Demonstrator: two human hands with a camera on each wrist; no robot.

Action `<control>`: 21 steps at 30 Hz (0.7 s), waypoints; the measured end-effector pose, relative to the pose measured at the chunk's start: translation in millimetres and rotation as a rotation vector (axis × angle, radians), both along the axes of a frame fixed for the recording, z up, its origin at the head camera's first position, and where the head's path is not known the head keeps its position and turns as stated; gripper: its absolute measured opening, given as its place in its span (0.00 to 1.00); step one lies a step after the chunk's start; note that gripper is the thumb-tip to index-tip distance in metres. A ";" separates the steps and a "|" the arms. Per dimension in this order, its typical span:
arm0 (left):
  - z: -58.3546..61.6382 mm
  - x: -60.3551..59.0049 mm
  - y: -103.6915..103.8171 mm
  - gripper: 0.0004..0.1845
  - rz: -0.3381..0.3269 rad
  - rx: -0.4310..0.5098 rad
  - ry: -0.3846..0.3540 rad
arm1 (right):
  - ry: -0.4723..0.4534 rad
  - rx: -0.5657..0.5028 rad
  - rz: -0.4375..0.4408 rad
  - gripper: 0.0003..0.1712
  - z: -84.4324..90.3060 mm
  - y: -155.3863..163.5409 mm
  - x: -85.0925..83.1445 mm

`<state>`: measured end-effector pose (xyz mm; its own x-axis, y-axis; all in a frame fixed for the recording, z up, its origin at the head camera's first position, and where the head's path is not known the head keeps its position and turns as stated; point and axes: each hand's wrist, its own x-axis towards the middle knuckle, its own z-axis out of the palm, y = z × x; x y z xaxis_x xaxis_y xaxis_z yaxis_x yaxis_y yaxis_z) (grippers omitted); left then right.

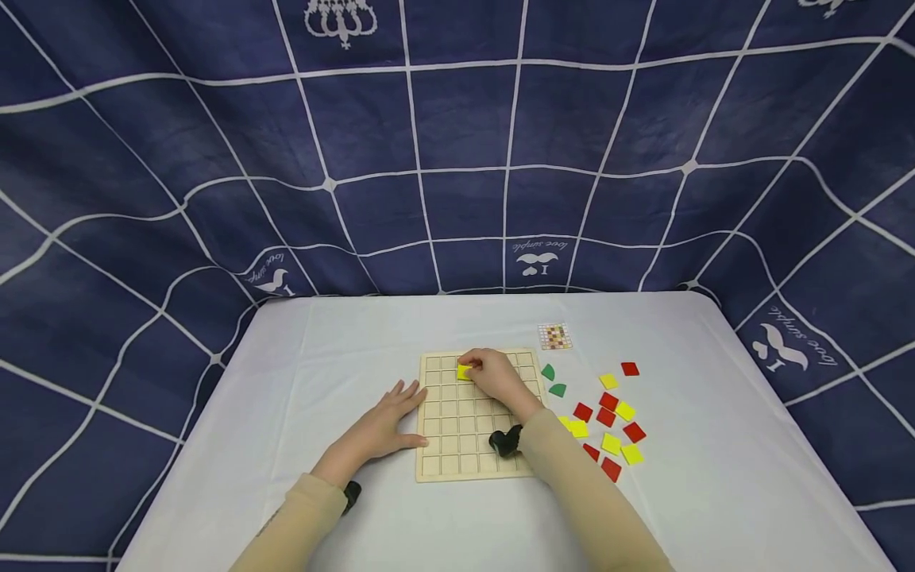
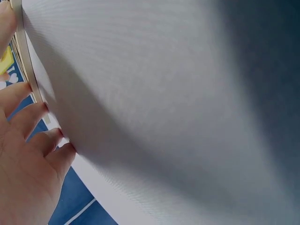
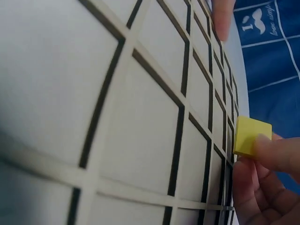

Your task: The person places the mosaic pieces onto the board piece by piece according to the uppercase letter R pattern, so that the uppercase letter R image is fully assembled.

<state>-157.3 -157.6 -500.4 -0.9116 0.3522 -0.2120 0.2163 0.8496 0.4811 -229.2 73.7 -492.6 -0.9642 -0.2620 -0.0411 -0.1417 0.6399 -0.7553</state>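
Note:
A pale wooden grid board lies on the white table, its square cells bare where they show. Over its upper part, my right hand pinches a yellow square tile between thumb and fingers. In the right wrist view the tile is held close over the far cells of the grid. My left hand rests at the board's left edge, fingers spread, with thumb and index fingertip on the rim. In the left wrist view the fingers lie along the board's side edge.
Right of the board lie scattered red tiles, yellow tiles and two green quarter-round pieces. A small card with a coloured grid pattern lies beyond the board's top right corner. A dark blue checked curtain surrounds the table.

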 end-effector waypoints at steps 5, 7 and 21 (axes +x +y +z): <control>-1.3 0.1 -0.8 0.49 0.006 0.002 0.004 | 0.015 0.059 0.017 0.06 0.8 -4.2 -2.8; -1.4 0.1 -0.8 0.49 0.009 0.004 0.002 | 0.018 0.075 0.019 0.05 0.5 -4.4 -3.7; 0.6 -0.2 -0.1 0.49 0.015 0.016 -0.011 | 0.027 0.109 0.018 0.06 -2.9 -3.0 -5.9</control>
